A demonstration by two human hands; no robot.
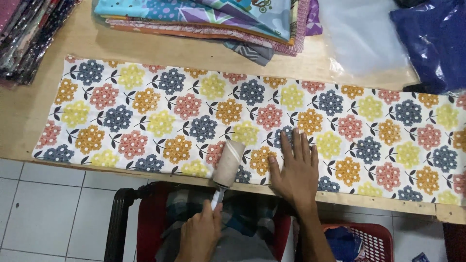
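A long strip of white fabric (194, 106) printed with blue, yellow, orange and pink flower clusters lies flat along a wooden table (29, 111). My left hand (200, 236) grips the white handle of a lint roller (228, 162), whose beige roll rests on the fabric near the table's front edge. Just to the right of the roller, my right hand (293, 170) lies flat on the fabric with fingers spread, pressing it down.
A stack of folded patterned fabrics (208, 22) sits at the back of the table, with dark bagged cloth (29, 34) at the far left. Clear plastic (361, 34) and a blue bagged item (432, 39) lie at the back right. A red basket (369, 240) stands below on tiled floor.
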